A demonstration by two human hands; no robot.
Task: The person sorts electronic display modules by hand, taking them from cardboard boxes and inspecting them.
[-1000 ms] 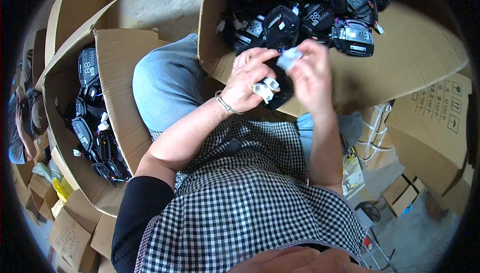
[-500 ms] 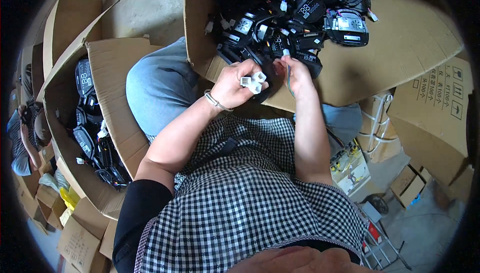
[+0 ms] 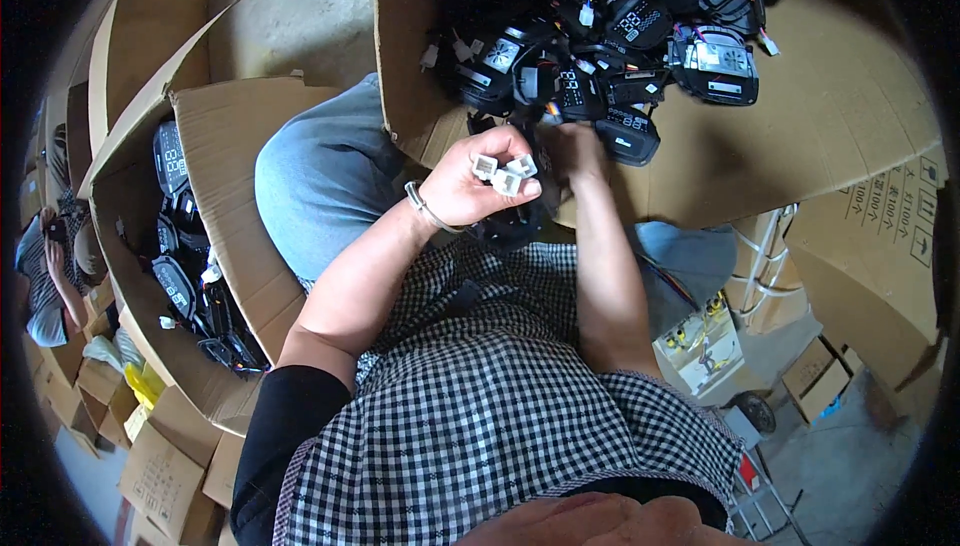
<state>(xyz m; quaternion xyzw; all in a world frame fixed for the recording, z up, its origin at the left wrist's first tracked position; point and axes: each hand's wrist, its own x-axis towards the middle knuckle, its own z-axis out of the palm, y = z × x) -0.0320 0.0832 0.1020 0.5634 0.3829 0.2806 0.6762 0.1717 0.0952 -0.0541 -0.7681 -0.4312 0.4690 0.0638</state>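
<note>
My left hand (image 3: pixel 468 184) is closed round a bunch of white plug connectors (image 3: pixel 507 183), their open ends up beside my thumb. A dark unit (image 3: pixel 510 226) hangs under this hand, partly hidden by it. My right hand (image 3: pixel 576 154) is in shadow just beyond, at the near edge of the large carton; its fingers are blurred and partly hidden. Near it in the carton lie black display units (image 3: pixel 628 136) with wires and small white plugs, heaped together. Some units lie face up, others show a silvery back (image 3: pixel 715 61).
The large open carton (image 3: pixel 800 136) stands in front of me. At my left, another open carton (image 3: pixel 235 156) holds more black display units (image 3: pixel 175 281). A printed carton (image 3: pixel 860 266) and a metal-framed cart (image 3: pixel 760 491) are on the right. Another person (image 3: pixel 55 266) sits at far left.
My right hand has let the white plug and thin wire out of sight and moved slightly left, into shadow. My left hand still holds the connectors, now turned a little.
</note>
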